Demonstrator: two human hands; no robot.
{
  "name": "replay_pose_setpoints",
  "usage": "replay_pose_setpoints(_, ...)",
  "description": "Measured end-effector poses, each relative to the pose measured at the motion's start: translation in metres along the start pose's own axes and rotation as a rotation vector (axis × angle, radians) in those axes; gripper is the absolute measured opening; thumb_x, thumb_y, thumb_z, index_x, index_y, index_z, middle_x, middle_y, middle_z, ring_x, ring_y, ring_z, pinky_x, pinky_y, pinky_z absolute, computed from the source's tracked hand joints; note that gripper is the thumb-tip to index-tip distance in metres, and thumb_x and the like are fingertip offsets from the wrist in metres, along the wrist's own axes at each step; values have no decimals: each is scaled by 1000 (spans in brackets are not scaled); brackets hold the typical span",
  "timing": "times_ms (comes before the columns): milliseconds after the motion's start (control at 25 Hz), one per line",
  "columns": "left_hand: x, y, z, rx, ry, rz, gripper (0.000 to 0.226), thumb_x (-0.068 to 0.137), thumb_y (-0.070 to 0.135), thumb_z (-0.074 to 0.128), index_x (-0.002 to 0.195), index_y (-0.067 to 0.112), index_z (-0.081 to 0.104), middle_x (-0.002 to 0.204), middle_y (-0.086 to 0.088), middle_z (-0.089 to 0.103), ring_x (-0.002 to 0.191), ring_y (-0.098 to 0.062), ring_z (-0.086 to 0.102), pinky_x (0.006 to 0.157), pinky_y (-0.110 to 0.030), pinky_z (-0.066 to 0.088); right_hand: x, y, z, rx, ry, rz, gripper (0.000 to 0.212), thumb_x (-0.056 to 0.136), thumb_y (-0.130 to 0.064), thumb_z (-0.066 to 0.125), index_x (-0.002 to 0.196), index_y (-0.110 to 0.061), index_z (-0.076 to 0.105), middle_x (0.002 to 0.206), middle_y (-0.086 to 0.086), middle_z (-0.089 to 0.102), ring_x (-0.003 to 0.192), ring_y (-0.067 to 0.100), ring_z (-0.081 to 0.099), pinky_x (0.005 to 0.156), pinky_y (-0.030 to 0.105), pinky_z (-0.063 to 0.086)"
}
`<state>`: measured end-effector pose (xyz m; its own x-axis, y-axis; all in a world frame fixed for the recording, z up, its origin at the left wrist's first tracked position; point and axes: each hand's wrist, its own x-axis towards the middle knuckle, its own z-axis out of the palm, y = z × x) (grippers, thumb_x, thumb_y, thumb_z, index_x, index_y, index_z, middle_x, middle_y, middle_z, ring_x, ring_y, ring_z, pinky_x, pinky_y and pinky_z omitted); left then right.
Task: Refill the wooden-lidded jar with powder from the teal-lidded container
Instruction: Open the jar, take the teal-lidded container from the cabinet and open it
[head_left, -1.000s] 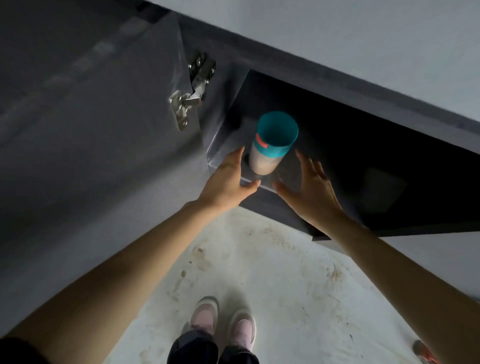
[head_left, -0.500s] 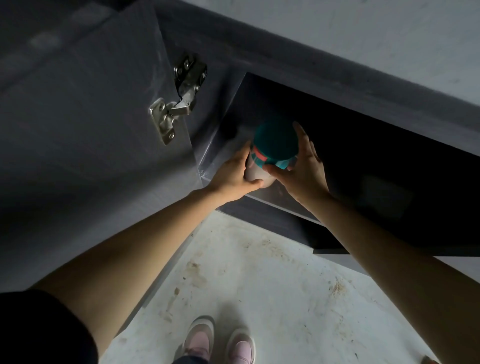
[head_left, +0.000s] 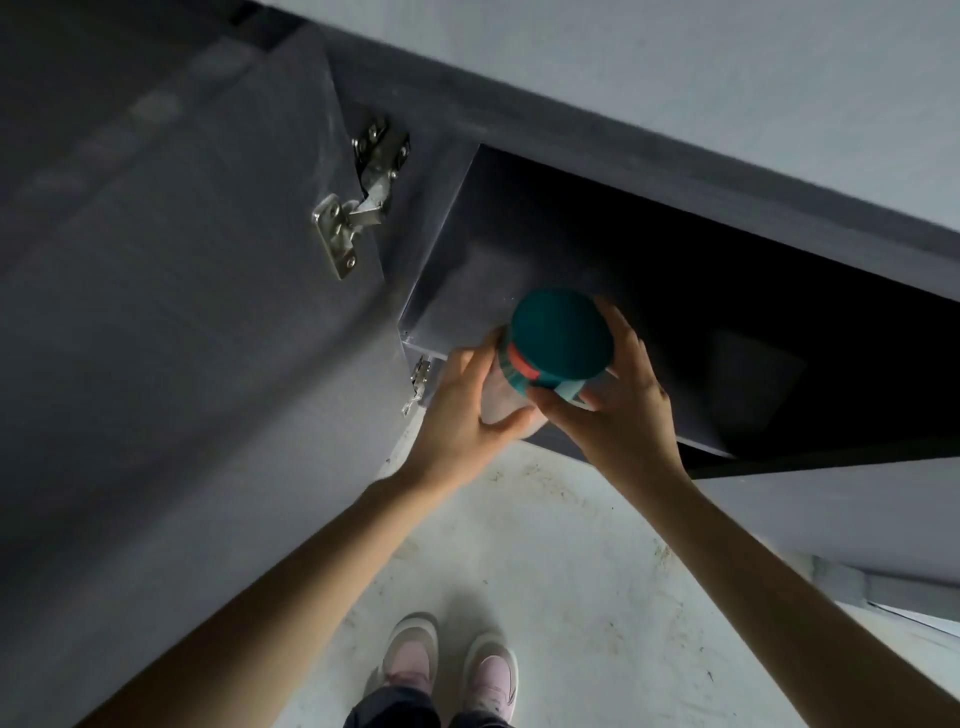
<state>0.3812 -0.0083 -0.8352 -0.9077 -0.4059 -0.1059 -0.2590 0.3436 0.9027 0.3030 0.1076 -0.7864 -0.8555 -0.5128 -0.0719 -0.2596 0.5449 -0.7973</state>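
teal-lidded container (head_left: 558, 345) gripped by left hand (head_left: 467, 410) and right hand (head_left: 618, 410).

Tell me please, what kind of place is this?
Probably a kitchen or storage room at home. An open dark cabinet with a metal hinge on its door holds a teal-lidded container that both hands grip, above a stained pale floor.

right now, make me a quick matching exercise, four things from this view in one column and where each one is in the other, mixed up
Things:
1. teal-lidded container
2. hinge
3. shoes
4. left hand

Places:
a. on the pale floor
b. on the open cabinet door
c. held between both hands at the cabinet opening
d. on the container's clear side

Pairs: 1-c, 2-b, 3-a, 4-d
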Motion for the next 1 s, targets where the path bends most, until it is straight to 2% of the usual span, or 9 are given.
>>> replay_pose_setpoints(80,-25,16,-2,-16,5,34,80,60,56,53,132,26,32,116,-4,45,110,-6,45,88,-2,37,-26,-12,-14,103,-13,12,86,60,-30,77,134,-28,32,118,-17,45,97,-12,50,86,14,46)
replay_pose_setpoints(160,-48,36,-9,-23,15,37,81,62,55,56,133,21,35,115,-6,46,108,-4,46,87,2,35,-50,-31,-31,128,-3,-19,86,56,-41,73,131,-32,33,114,-25,43,100,-18,47,81,9,47)
replay_pose_setpoints(240,-68,57,-18,-35,28,45,80,62,55,57,131,19,38,114,-2,46,109,0,45,88,2,35,-70,-51,-47,117,25,-47,84,56,-43,74,128,-38,32,113,-27,42,105,-13,47,84,12,48)
replay_pose_setpoints(320,-88,80,-29,-41,43,62,75,61,57,58,127,26,39,111,10,44,110,3,43,85,4,33,-89,-71,-62,106,37,-73,84,58,-39,79,127,-40,33,115,-25,43,106,-7,47,85,13,48)
replay_pose_setpoints(400,-105,108,-45,-57,43,84,75,59,66,58,124,38,35,112,24,37,113,4,40,84,6,32,-106,-94,-76,96,39,-112,83,57,-45,73,129,-41,32,118,-24,42,108,-4,46,85,11,47)
replay_pose_setpoints(480,-118,134,-62,-52,35,109,72,58,71,57,120,47,31,114,31,34,114,8,39,83,7,31,-118,-117,-89,87,36,-132,82,58,-49,66,130,-42,28,121,-25,41,110,-4,45,84,7,45)
replay_pose_setpoints(720,-128,207,-102,-51,156,244,63,61,49,64,118,36,40,112,26,41,107,14,43,81,3,36,-128,-192,-136,158,51,-187,83,59,-46,67,131,-39,26,125,-15,44,111,-4,46,83,8,45)
replay_pose_setpoints(880,-121,253,-122,-57,201,369,67,63,45,66,120,25,38,110,18,46,106,9,46,80,0,39,-123,-236,-171,198,63,-262,82,61,-34,75,131,-35,32,127,-14,44,114,-1,48,82,11,47)
replay_pose_setpoints(1000,-109,286,-133,-126,184,394,73,63,54,66,125,29,34,117,18,44,110,-1,49,85,-4,42,-113,-263,-200,149,87,-310,81,60,-42,70,130,-39,30,127,-21,42,116,-1,46,85,11,46)
